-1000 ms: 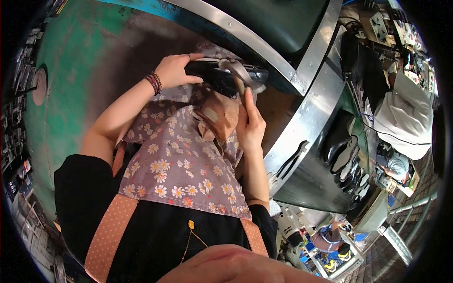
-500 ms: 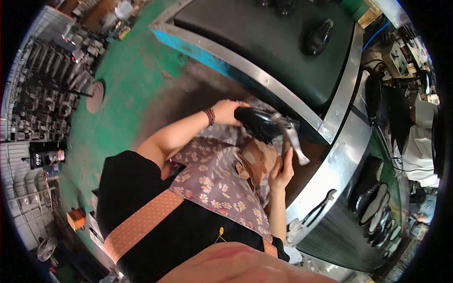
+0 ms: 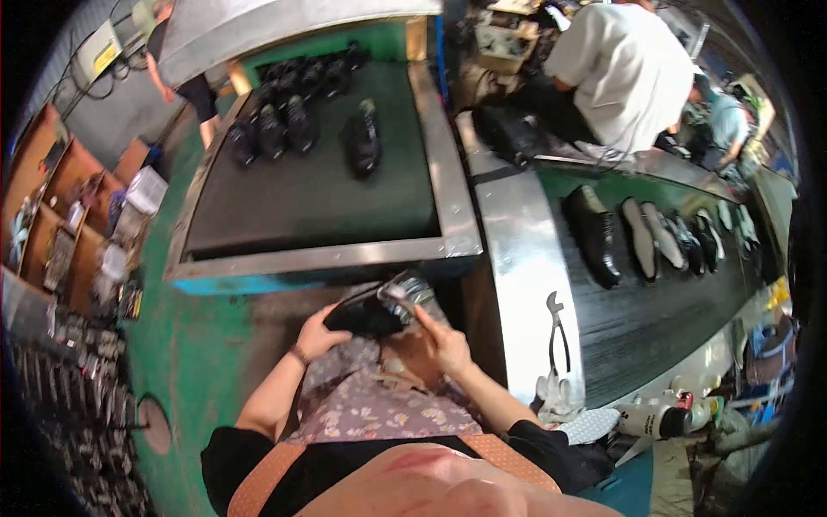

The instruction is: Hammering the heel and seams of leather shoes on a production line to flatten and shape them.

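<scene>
My left hand [image 3: 320, 336] grips one end of a black shoe [image 3: 366, 316] above my lap. In my right hand [image 3: 446, 347] is a hammer [image 3: 398, 303], its metal head over the shoe's other end; whether they touch I cannot tell. Most of the handle is hidden by my fingers. Below the shoe, a brown pad [image 3: 409, 359] lies over my flowered apron [image 3: 388, 420].
In front stands a metal-edged conveyor [image 3: 327, 207] carrying several black shoes [image 3: 297, 125]. Pincers [image 3: 558, 332] and a whitish glove [image 3: 558, 395] lie on the metal ledge [image 3: 521, 284] at right. Beyond it, a belt [image 3: 637, 319] bears more shoes. A person in white [image 3: 629, 77] sits behind.
The view has swung to the right and levelled. The hammer head has turned toward the shoe's far end, and the shoe is tilted differently. Both hands keep their hold.
</scene>
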`<action>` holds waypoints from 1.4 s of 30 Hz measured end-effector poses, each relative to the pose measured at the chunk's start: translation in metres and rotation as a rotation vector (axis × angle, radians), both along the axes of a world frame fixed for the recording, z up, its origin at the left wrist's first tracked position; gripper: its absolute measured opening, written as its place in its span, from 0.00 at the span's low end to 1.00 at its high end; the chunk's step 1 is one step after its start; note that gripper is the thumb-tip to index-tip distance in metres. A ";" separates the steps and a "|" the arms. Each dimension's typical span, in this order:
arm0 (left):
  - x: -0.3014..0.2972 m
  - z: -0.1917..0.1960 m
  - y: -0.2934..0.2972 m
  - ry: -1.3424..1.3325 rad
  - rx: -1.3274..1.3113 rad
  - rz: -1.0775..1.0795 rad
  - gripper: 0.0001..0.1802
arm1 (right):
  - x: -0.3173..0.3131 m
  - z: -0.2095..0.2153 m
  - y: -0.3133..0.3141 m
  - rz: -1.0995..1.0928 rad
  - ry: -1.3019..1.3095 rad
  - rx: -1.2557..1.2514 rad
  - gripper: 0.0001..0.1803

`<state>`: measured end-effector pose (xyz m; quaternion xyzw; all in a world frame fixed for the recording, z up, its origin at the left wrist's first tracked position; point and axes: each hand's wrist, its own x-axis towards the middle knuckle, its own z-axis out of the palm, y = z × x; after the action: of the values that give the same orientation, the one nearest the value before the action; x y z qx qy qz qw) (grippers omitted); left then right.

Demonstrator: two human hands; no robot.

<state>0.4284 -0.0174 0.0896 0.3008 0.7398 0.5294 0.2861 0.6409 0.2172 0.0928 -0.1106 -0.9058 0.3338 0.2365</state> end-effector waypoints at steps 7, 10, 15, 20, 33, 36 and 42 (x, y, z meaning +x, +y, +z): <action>0.035 -0.012 -0.028 -0.592 0.228 0.040 0.33 | 0.032 -0.030 -0.016 -0.137 0.252 -0.323 0.28; 0.036 0.020 -0.013 -0.822 0.307 0.055 0.32 | 0.034 -0.023 -0.017 -0.174 0.308 -0.319 0.25; -0.025 0.043 0.052 -1.003 0.617 0.036 0.24 | 0.018 -0.053 -0.018 -0.207 0.187 -0.403 0.22; -0.171 0.063 0.138 -1.033 0.666 -0.011 0.22 | 0.006 -0.056 -0.019 -0.137 -0.048 -0.435 0.21; -0.415 -0.067 0.155 -0.361 0.903 1.111 0.40 | -0.021 -0.049 -0.012 -0.211 -0.333 -0.430 0.19; -0.464 -0.072 0.110 -0.235 0.862 1.177 0.44 | -0.022 -0.051 -0.006 -0.221 -0.403 -0.485 0.18; -0.512 -0.053 0.088 -0.194 0.687 1.081 0.52 | -0.023 -0.053 -0.002 -0.280 -0.460 -0.569 0.15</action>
<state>-0.0834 0.0704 0.0368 -0.0890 0.5460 0.8303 -0.0678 0.6178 0.2152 0.0394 -0.3662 -0.7825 0.5027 0.0307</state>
